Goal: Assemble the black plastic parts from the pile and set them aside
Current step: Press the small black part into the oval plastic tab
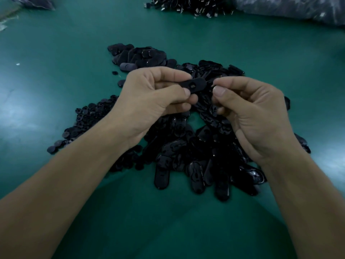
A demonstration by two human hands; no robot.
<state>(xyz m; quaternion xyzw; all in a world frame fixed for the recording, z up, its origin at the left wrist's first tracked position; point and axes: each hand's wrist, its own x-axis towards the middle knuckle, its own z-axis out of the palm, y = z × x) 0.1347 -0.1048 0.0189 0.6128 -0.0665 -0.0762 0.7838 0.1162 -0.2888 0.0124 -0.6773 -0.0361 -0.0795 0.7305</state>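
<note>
My left hand [155,98] pinches a flat black oblong plastic piece [196,85] by its left end, above the pile. The piece has a hole near its middle. My right hand [252,113] is just right of that piece with thumb and forefinger pressed together; whether a small part sits between them I cannot tell. Beneath both hands lies the pile of black oblong parts [196,165] on the green table [74,53]. A heap of small round black parts [87,120] lies to the left of it.
A separate group of black oblong pieces [141,55] lies beyond my left hand. At the far edge sits another heap of small dark parts [188,4] and a plastic bag [291,6] at the far right. Another bag [35,1] is at the far left.
</note>
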